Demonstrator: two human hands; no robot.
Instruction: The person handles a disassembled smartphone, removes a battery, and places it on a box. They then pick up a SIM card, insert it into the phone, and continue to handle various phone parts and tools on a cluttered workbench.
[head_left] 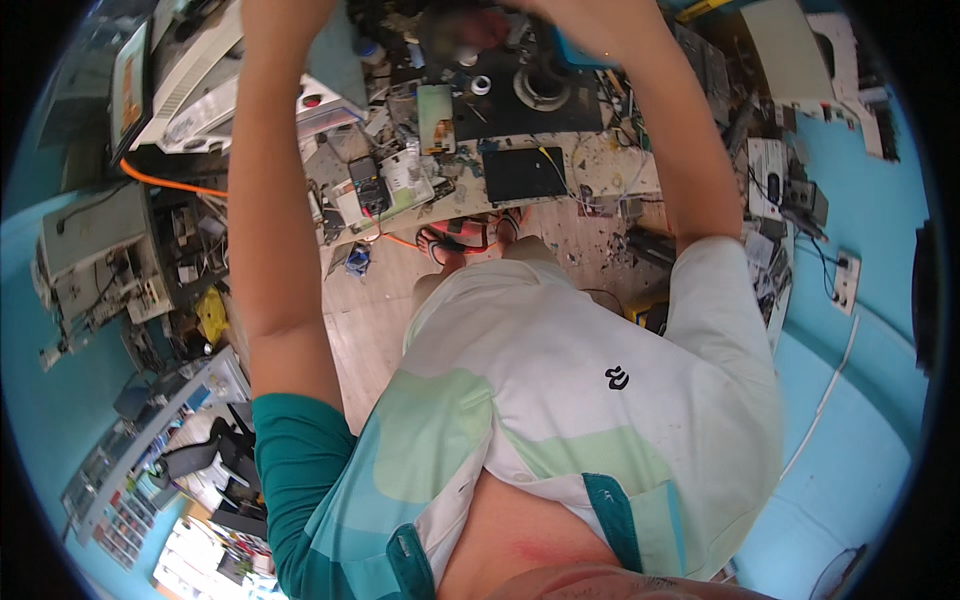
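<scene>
Apparently both arms are stretched far forward, since the left hand (288,12) and the right hand (575,18) run into the upper edge of the view. Their fingers are cut off or blurred, so I cannot tell whether they are wide, narrow or holding something. Nearest the right hand, just below its wrist, is a blue object (566,50), beside a round metal base (541,92) on a black mat (510,120). The mat probably keeps the middle of the bench (455,207) usable amid the clutter. A flat black panel (524,176) lies near the front edge, perhaps for easy reach, and a dark meter-like device (368,186) sits to its left with a red lead. The bench top is worn and speckled. Around it are a white-cased machine (205,115), an orange cable (175,182), blue walls (870,400) and a pale floor (355,310).
</scene>
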